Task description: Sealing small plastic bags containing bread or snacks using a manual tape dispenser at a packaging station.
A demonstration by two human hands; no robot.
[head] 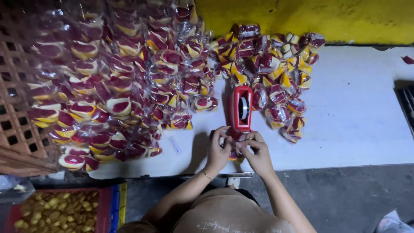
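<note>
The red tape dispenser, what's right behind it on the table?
Behind the red tape dispenser lies a heap of red-and-yellow wrapped packets against a yellow wall. The table beneath the heap is hidden.

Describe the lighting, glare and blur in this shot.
Head view: light falls on the white table, while the floor lies in shadow; glare glints off the clear wrappers of the packets, and the left pile looks soft; both hands by the red tape dispenser cast a shadow leftward.
</note>
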